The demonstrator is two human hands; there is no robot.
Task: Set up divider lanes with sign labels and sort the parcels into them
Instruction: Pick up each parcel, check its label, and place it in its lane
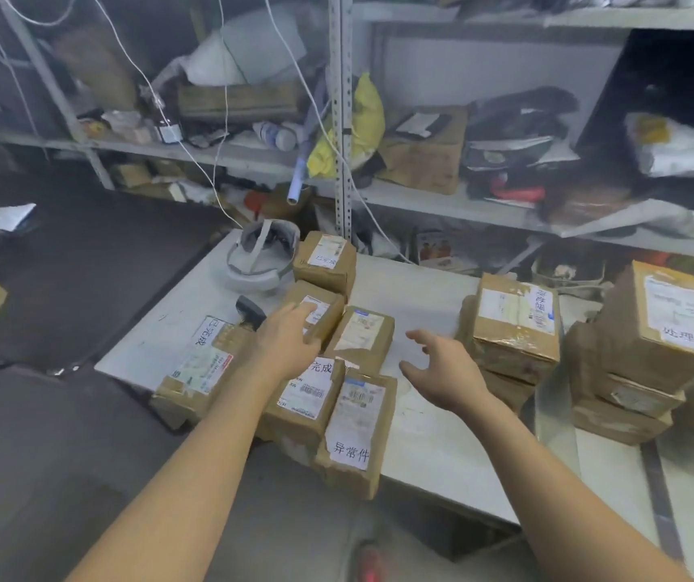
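- Both forearms (pixel 194 476) reach in over the table's (pixel 420 296) near edge, where the parcel signed 异常件 (pixel 355 426) hangs partly off that edge. We judge that a brush from either arm could tip it to the floor.
- Our left hand (pixel 284 342) lies over a brown parcel (pixel 330 319) left of the table's middle, fingers stretched out flat and close together, gripping nothing. A shove here could shunt the tightly packed neighbours and blur the lane.
- Our right hand (pixel 441 371) hovers above the table's bare middle, fingers spread and thumb wide, holding nothing.
- On the table's right side, just beside that hand, a two-high stack (pixel 513 325) sits crooked; a careless sweep could topple it.
- Beyond the table's right side, a taller stack (pixel 660 325) also sits skewed.
- We see no dividers on the table. With paper signs only on the parcels themselves, we risk dropping one into the wrong group.
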